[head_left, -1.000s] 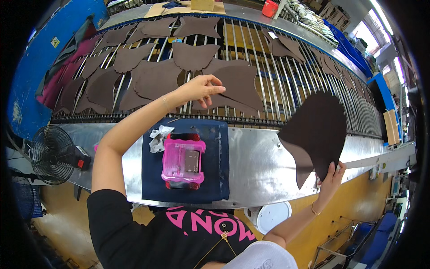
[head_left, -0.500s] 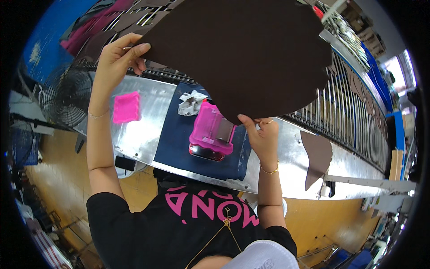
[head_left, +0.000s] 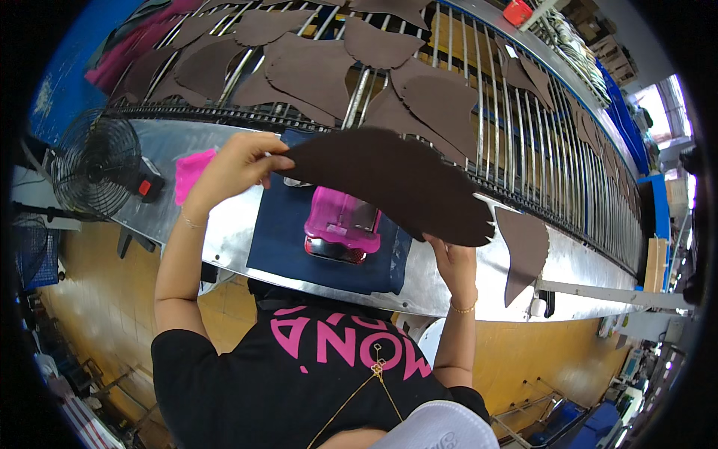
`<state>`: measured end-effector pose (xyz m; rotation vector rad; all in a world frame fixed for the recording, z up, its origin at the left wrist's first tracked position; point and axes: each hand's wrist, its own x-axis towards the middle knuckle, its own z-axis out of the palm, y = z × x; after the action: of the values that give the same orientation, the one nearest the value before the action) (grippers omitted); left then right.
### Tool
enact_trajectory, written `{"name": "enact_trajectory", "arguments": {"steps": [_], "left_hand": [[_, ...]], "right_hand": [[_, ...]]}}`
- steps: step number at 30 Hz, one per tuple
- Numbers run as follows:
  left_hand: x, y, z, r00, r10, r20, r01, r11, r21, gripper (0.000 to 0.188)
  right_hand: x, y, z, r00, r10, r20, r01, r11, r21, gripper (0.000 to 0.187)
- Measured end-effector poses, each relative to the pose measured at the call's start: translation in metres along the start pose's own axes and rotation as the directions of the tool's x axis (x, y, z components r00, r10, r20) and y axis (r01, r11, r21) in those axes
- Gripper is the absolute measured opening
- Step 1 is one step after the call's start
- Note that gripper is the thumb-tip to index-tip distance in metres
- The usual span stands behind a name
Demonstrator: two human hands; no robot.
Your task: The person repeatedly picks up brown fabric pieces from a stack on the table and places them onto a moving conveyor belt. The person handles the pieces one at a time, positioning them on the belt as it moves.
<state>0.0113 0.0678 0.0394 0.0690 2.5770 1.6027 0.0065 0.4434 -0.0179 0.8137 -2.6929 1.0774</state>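
Note:
A dark brown sheet piece point(head_left: 389, 176) with curved edges hangs between my hands, tilted so that it looks narrow. My left hand point(head_left: 245, 166) pinches its left end between thumb and fingers. At its lower right edge, my right hand point(head_left: 453, 262) grips it with the thumb near the border; some of those fingers are hidden. Under the sheet, a pink plastic tray point(head_left: 336, 213) rests on a dark blue cloth point(head_left: 280, 247), with a red and black object point(head_left: 336, 251) at its near side. A bright pink cloth or pad point(head_left: 193, 172) lies beside my left wrist.
Beyond the metal table point(head_left: 232, 224) runs a conveyor of metal rods point(head_left: 516, 142), carrying several brown cut pieces point(head_left: 310, 73). One more brown piece point(head_left: 523, 247) lies on the table at the right. A black fan point(head_left: 97, 165) stands at the left.
The sheet, raised and facing me before, has come down and tilted flatter, uncovering the conveyor. My left hand moved down and right; my right hand moved slightly down and right.

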Motion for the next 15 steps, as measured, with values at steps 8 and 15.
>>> {"name": "enact_trajectory", "arguments": {"steps": [8,15], "left_hand": [[0.045,0.046,0.071,0.821,0.461,0.336,-0.552,0.790,0.265,0.013],[0.082,0.080,0.101,0.786,0.547,0.289,-0.612,0.756,0.233,0.022]], "right_hand": [[-0.094,0.029,-0.056,0.822,0.553,-0.136,-0.447,0.774,0.450,0.006],[-0.106,0.069,-0.095,0.649,0.750,-0.129,-0.275,0.389,0.879,0.033]]}}
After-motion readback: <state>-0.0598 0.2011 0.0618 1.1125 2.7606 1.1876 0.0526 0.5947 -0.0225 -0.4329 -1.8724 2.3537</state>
